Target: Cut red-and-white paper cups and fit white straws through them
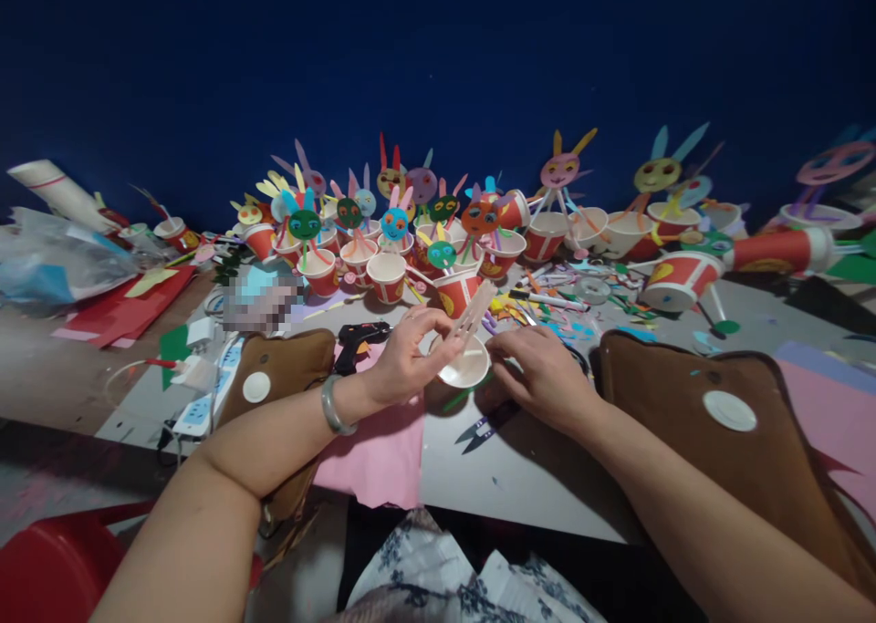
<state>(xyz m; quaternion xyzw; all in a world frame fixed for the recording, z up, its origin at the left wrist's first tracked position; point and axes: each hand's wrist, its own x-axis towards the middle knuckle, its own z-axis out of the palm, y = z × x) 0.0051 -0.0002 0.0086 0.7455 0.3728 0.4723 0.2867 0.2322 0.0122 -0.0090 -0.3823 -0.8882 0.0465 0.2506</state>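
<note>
Several thin, pale, stick-like pieces [474, 315] slant up from the fingers of my left hand [412, 357], which is closed on them. Below them stands a paper cup [466, 373], its white inside facing me, with a pale strip across it. My right hand [544, 377] is beside the cup's right rim, fingers curled and pinched together; what they hold, if anything, is too small to make out. Dark thread snips [484, 428] lie on the table just under my right hand. A green stick [460, 399] lies in front of the cup.
Red paper cups [389, 276] with paper rabbit faces crowd the back. Left are a black glue gun [359, 342], pink paper [373, 450], a brown pouch [291, 368] and a power strip [205, 399]. Paper scraps [547, 299] and another brown pouch [684, 422] lie right.
</note>
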